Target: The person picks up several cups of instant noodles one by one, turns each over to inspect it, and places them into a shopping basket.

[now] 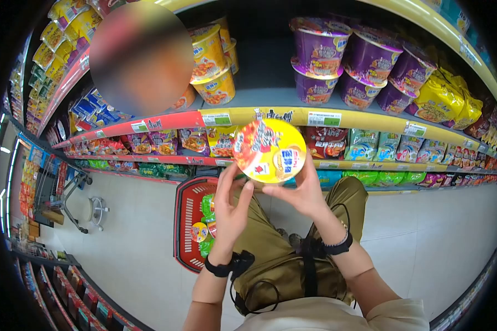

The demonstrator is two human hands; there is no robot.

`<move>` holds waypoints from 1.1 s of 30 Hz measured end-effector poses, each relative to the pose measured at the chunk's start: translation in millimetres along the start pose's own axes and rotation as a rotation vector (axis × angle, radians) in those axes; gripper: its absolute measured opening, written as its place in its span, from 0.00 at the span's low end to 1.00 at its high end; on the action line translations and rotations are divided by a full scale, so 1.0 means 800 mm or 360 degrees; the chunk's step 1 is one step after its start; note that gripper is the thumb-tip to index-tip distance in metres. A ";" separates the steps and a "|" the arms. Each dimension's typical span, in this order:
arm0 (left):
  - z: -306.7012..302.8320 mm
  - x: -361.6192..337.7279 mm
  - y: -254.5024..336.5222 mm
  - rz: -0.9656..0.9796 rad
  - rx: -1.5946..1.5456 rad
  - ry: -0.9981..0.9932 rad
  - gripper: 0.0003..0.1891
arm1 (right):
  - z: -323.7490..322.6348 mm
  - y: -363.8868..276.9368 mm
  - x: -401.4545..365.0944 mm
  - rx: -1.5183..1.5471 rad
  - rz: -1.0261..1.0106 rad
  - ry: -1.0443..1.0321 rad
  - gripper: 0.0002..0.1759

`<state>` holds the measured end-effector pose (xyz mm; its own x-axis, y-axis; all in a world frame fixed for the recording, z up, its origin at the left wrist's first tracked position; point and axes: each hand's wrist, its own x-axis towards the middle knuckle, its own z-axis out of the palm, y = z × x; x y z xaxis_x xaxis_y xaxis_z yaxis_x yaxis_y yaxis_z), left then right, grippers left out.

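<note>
Between my two hands is a yellow noodle cup (270,151), its round printed lid facing up toward the camera. My left hand (232,204) grips its left side, with the thumb near the bottom edge. On the right side my right hand (303,190) holds it, the thumb under the lower rim. Behind it runs a shelf edge (259,117) with yellow and red strips and price tags. Stacked yellow cups (214,88) stand on that shelf to the left, and stacked purple cups (321,49) to the right.
A red basket (183,220) with green packets and a small cup sits on the floor left of my legs. Bagged noodles (370,146) line the lower shelves. A wheeled stand (96,212) is farther left. Yellow bags (444,99) lie at the upper right.
</note>
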<state>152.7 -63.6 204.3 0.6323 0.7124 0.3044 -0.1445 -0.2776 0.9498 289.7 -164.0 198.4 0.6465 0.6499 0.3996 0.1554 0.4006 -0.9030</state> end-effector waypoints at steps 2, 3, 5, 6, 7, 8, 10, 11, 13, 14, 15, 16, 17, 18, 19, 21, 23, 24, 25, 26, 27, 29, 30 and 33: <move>0.006 0.042 0.003 0.0200 0.0086 -0.0006 0.24 | 0.001 -0.016 0.045 -0.0490 -0.0348 0.0059 0.54; 0.009 0.064 0.006 0.0372 0.0181 -0.0012 0.25 | 0.002 -0.026 0.064 -0.0759 -0.0469 0.0091 0.54; 0.013 0.109 0.008 0.0455 0.0114 -0.0044 0.27 | 0.011 -0.032 0.099 -0.1091 -0.0537 0.0279 0.46; 0.017 0.129 0.004 0.0406 0.0032 -0.0030 0.28 | 0.011 -0.028 0.116 -0.1153 -0.0566 0.0311 0.46; 0.021 0.145 0.004 0.0357 -0.0049 -0.0020 0.29 | 0.012 -0.023 0.130 -0.1214 -0.0597 0.0346 0.46; 0.025 0.156 0.005 0.0387 -0.0056 -0.0014 0.29 | 0.013 -0.017 0.139 -0.1211 -0.0581 0.0371 0.50; 0.031 0.175 0.008 0.0332 0.0079 -0.0006 0.31 | 0.014 -0.005 0.157 -0.1204 -0.0528 0.0381 0.50; 0.033 0.182 0.004 0.0354 0.0070 -0.0002 0.31 | 0.013 0.002 0.164 -0.1193 -0.0439 0.0387 0.49; 0.036 0.198 -0.013 0.0313 0.0126 -0.0056 0.32 | 0.009 0.015 0.177 -0.1191 -0.0438 0.0296 0.49; 0.037 0.206 -0.024 0.0336 0.0161 -0.0065 0.34 | 0.011 0.026 0.180 -0.1270 -0.0522 0.0377 0.49; 0.038 0.209 -0.026 0.0349 0.0159 -0.0061 0.34 | 0.012 0.029 0.181 -0.1348 -0.0605 0.0456 0.49; 0.039 0.211 -0.030 0.0260 0.0187 -0.0073 0.34 | 0.012 0.032 0.182 -0.1393 -0.0591 0.0420 0.48; 0.040 0.212 -0.033 0.0170 0.0215 -0.0084 0.35 | 0.013 0.036 0.183 -0.1393 -0.0601 0.0419 0.48; 0.041 0.215 -0.032 0.0219 0.0202 -0.0072 0.34 | 0.015 0.038 0.184 -0.1412 -0.0563 0.0438 0.46; 0.041 0.214 -0.032 0.0223 0.0200 -0.0068 0.34 | 0.017 0.041 0.183 -0.1430 -0.0521 0.0456 0.45; 0.041 0.211 -0.029 0.0104 0.0118 -0.0139 0.33 | 0.016 0.041 0.180 -0.1438 -0.0532 0.0433 0.42; 0.040 0.209 -0.044 0.0124 0.0090 -0.0158 0.33 | 0.018 0.041 0.175 -0.1427 -0.0582 0.0486 0.39; 0.040 0.206 -0.042 0.0149 0.0066 -0.0186 0.32 | 0.019 0.042 0.173 -0.1425 -0.0576 0.0489 0.37; 0.038 0.200 -0.041 0.0138 0.0057 -0.0177 0.32 | 0.018 0.042 0.170 -0.1432 -0.0571 0.0475 0.37; 0.034 0.192 -0.042 0.0155 -0.0013 -0.0231 0.31 | 0.015 0.043 0.167 -0.1423 -0.0689 0.0484 0.37; 0.031 0.183 -0.039 0.0168 -0.0085 -0.0282 0.30 | 0.012 0.043 0.163 -0.1413 -0.0804 0.0488 0.36; 0.020 0.166 -0.047 0.0221 -0.0168 -0.0189 0.26 | 0.007 0.048 0.151 -0.1281 -0.0867 0.0448 0.32; 0.007 0.155 -0.053 0.0134 -0.0192 -0.0156 0.23 | 0.001 0.052 0.147 -0.1468 -0.0929 0.0341 0.30; -0.046 0.119 -0.104 -0.0080 -0.0341 -0.0064 0.16 | -0.009 0.064 0.147 -0.1800 -0.1118 0.0106 0.24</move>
<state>196.9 50.7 157.0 0.6721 0.6943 0.2573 -0.2678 -0.0960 0.9587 379.2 -71.5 197.9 0.2044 0.4818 0.8521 0.9779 -0.1385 -0.1563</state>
